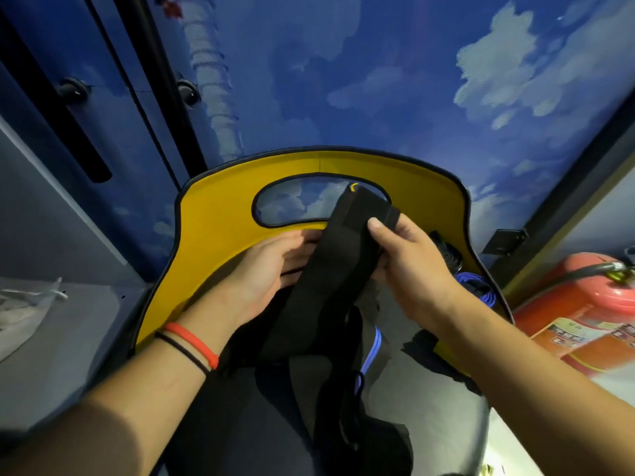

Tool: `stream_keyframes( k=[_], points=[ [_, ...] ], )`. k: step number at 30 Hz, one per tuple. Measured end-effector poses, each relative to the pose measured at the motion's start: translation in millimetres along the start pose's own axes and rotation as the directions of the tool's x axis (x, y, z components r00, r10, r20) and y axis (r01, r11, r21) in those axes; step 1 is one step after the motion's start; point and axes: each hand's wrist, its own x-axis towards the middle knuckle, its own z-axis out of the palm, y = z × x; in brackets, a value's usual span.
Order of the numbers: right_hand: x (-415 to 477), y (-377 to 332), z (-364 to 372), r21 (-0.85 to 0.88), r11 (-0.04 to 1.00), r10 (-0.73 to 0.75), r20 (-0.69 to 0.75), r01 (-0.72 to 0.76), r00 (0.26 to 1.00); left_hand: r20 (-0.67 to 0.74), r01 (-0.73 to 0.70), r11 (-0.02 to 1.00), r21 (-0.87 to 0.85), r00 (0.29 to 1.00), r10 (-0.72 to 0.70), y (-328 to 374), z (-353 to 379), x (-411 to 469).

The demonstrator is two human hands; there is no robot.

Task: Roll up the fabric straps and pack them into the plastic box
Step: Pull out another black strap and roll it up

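Note:
A wide black fabric strap [330, 269] runs up from a heap of dark straps [309, 389] in front of me to a folded top end. My right hand [409, 269] pinches that top end, thumb on its front face. My left hand [271, 266] holds the strap's left edge lower down, fingers curled behind it. A blue-edged strap [372, 348] lies in the heap under the black one. No plastic box shows in this view.
A yellow chair back [213, 221] with an oval cut-out stands behind the straps. More rolled straps, black and blue [474, 286], lie on the seat at the right. A red fire extinguisher [591, 317] sits at the far right, and a grey ledge [68, 338] at the left.

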Motion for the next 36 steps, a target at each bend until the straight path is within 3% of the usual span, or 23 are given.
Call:
stream_keyframes(
  k=[2,4,6,8,11,14,17,19,22,25,28,31,36],
  points=[
    [5.3,-10.0,-10.8,0.027,1.0,0.008,-0.07,-0.006,0.998,0.03,0.0,0.966,0.259,1.0,-0.008,-20.1,-1.2,4.7],
    [7.9,-17.2,-20.8,0.046,0.998,0.039,-0.097,-0.034,0.995,0.145,-0.098,0.843,0.528,0.989,0.025,-38.7,-1.1,8.8],
    [12.0,-15.8,-31.1,0.017,0.998,0.064,-0.121,-0.062,0.991,0.319,-0.23,0.714,0.661,0.948,0.009,-58.8,3.6,12.2],
    [14.4,-9.4,-37.3,-0.108,0.988,0.092,-0.185,-0.113,0.978,0.426,-0.357,0.492,0.794,0.904,-0.031,-84.9,11.6,18.4],
    [13.6,5.7,-42.5,-0.396,0.896,0.131,-0.194,-0.2,0.972,0.442,-0.434,0.085,0.897,0.88,-0.175,-108.0,19.6,22.4],
    [11.5,22.1,-47.2,-0.621,0.755,0.172,-0.125,-0.213,0.977,0.415,-0.456,-0.083,0.886,0.861,-0.294,-101.5,24.2,20.7],
    [11.7,32.0,-51.6,-0.813,0.551,0.16,-0.119,-0.189,0.98,0.373,-0.43,-0.136,0.892,0.873,-0.315,-83.6,23.8,16.1],
    [12.5,32.9,-53.6,-0.858,0.48,0.108,-0.148,-0.182,0.983,0.361,-0.402,-0.115,0.908,0.893,-0.269,-77.6,21.9,12.5],
    [13.8,25.9,-56.0,-0.873,0.457,0.04,-0.171,-0.17,0.985,0.303,-0.321,-0.078,0.944,0.936,-0.181,-70.6,7.3,11.0],
    [12.8,17.7,-58.5,-0.889,0.424,0.058,-0.164,-0.173,0.985,0.309,-0.343,-0.195,0.919,0.933,-0.183,-59.3,-23.9,16.5],
    [9.1,16.2,-65.7,-0.923,0.33,0.086,-0.18,-0.198,0.98,0.178,-0.227,-0.24,0.944,0.962,-0.207,-49.7,-62.0,21.1],
    [3.0,22.9,-74.3,-0.932,0.25,0.165,-0.224,-0.26,0.961,0.028,-0.077,-0.25,0.965,0.98,-0.195,-42.9,-95.9,18.3],
    [-9.2,62.5,-68.5,-0.899,0.276,0.299,-0.256,-0.34,0.919,-0.103,0.06,-0.226,0.972,0.978,-0.181,-35.8,-124.4,16.6]
  ],
)
